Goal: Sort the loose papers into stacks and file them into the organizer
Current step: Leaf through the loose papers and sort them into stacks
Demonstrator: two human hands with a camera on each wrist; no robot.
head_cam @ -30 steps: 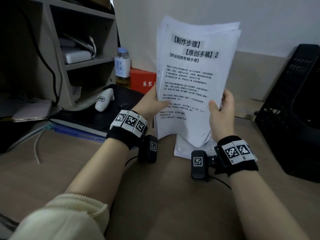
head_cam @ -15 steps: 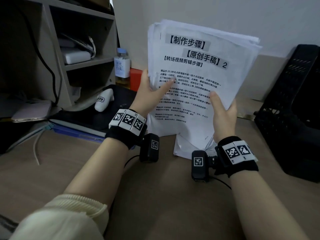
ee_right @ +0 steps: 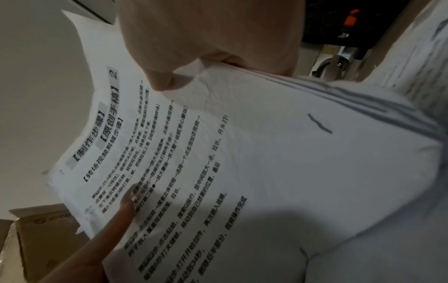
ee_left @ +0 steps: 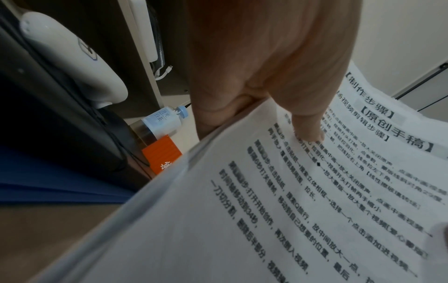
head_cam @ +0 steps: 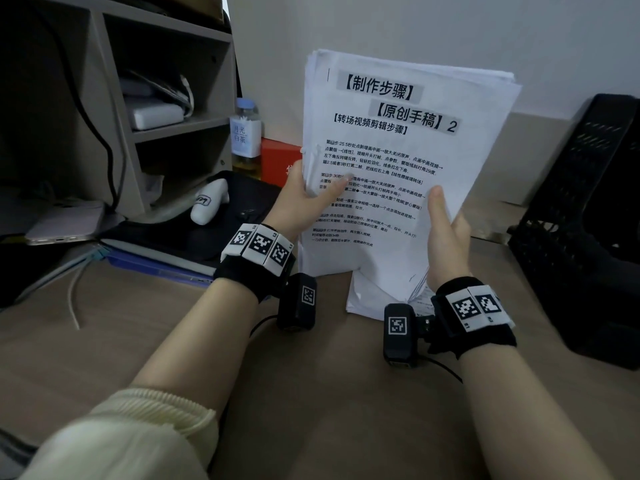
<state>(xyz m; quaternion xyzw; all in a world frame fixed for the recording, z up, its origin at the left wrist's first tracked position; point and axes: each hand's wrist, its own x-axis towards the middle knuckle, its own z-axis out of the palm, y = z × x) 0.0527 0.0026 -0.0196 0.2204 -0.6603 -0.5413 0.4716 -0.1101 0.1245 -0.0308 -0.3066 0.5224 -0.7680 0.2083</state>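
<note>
Two hands (head_cam: 374,216) hold paper stack (head_cam: 398,161) above brown desk (head_cam: 311,410), pale wall (head_cam: 433,32) behind.

Stack of papers (head_cam: 398,174): white printed sheets, black Chinese headings uppermost, held near upright above the tabletop (head_cam: 311,393), edges unevenly fanned. Further white sheets (head_cam: 374,296) lie flat beneath. Black mesh organizer (head_cam: 588,216) stands at right, apart.

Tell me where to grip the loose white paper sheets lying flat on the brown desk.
Grip the loose white sheets at the near edge, coming from the front: that corner pokes out below the held printed stack and rests flat on the desk.
</note>
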